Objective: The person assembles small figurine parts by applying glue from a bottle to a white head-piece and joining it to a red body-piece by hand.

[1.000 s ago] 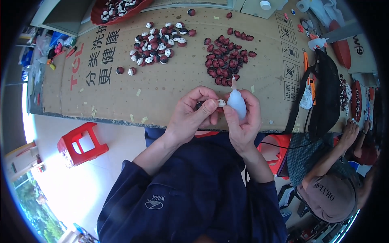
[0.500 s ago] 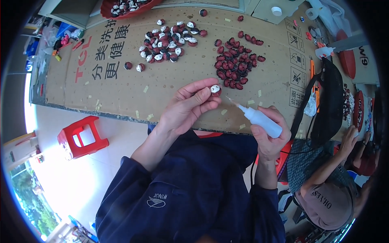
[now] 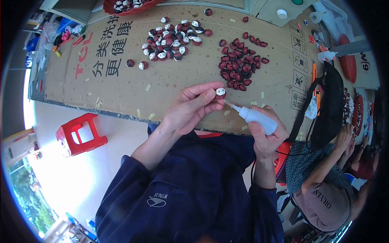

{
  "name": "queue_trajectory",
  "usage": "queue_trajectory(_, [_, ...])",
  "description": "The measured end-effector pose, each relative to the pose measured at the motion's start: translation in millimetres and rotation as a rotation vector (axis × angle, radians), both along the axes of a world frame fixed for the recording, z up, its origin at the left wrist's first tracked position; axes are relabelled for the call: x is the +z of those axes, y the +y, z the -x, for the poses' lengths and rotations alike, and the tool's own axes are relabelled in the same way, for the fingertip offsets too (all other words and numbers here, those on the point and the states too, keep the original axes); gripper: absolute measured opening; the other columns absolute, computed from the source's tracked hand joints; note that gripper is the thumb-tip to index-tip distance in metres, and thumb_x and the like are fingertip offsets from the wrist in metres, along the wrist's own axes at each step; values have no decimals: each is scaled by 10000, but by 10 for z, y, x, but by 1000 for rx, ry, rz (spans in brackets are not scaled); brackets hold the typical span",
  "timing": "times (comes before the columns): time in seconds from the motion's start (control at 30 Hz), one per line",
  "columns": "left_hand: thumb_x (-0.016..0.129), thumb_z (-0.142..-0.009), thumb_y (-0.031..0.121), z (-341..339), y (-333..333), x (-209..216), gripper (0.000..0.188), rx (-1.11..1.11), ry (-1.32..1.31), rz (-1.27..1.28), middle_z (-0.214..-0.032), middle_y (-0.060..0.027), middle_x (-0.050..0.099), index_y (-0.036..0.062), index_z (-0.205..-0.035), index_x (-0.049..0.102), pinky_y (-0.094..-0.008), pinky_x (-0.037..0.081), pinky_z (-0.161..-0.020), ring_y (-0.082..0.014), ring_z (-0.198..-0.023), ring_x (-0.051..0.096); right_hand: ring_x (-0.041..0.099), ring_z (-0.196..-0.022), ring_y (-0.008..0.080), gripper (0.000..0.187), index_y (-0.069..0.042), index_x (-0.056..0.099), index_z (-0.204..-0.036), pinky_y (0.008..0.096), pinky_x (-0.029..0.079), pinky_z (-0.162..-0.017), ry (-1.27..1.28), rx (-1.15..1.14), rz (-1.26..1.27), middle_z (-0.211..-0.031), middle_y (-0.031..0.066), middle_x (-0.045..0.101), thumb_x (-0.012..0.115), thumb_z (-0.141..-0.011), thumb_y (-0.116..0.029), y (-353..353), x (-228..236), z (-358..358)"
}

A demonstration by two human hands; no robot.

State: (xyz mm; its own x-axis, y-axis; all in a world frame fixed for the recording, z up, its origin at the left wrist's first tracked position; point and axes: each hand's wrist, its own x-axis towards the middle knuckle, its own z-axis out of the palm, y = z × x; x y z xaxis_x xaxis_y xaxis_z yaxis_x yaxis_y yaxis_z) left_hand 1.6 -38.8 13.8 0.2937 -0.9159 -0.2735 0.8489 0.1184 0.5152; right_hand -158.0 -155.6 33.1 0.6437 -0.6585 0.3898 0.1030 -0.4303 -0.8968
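Pinched between the thumb and fingers of my left hand (image 3: 190,106) is a small round piece (image 3: 220,92), white on top and dark red below. My right hand (image 3: 268,131) grips a white squeeze bottle (image 3: 259,120) with a thin needle tip. The tip points up and left, at or very close to the lower side of the round piece; whether it touches I cannot tell. Beyond my left hand lies a cluster of red, white and black round pieces (image 3: 170,42). Right of it sits a pile of dark red scalloped caps (image 3: 239,65).
Cardboard (image 3: 162,87) covers the table. A red bowl (image 3: 133,9) of pieces stands at the far edge. To the right lie a black bag (image 3: 328,105) and an orange cutter (image 3: 314,75). A co-worker (image 3: 324,202) sits at the right; a red stool (image 3: 81,133) stands at the left.
The bottle's tip has come closer to the round piece, as my right hand moved slightly left. The whole view has shifted a little. My left hand keeps its pinch.
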Motion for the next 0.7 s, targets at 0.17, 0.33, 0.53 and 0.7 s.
queue_trajectory(0.17, [474,-879,89,2,-2,-1,285,-1,-14,-3,-990,-108,586,-30,-1137,502,-259,500,-787,-160,-873,582,491,-570,140,306,61,618,-895,231,370,-519,18,4,-19,-690,95,606,709,-681,-139,0,10,2])
queue_trajectory(0.33, [470,-881,90,0,-4,-25,281,1,-9,21,-987,-106,585,-29,-1133,507,-255,492,-788,-156,-868,579,485,-567,138,306,62,620,-884,232,366,-513,19,-5,-45,-680,89,599,711,-683,-149,-17,2,54])
queue_trajectory(0.53, [466,-883,90,0,-2,-46,278,-3,-53,48,-983,-99,578,-27,-1132,509,-255,483,-799,-149,-871,568,480,-559,137,311,66,621,-873,234,363,-507,25,-42,-13,-665,84,588,715,-686,-163,-41,30,68])
queue_trajectory(0.7, [459,-889,106,8,-9,-53,280,-3,-88,52,-991,-106,571,-26,-1130,509,-267,478,-797,-159,-869,566,473,-550,132,305,68,621,-867,230,353,-496,36,-31,-13,-657,83,584,714,-686,-160,-54,33,53])
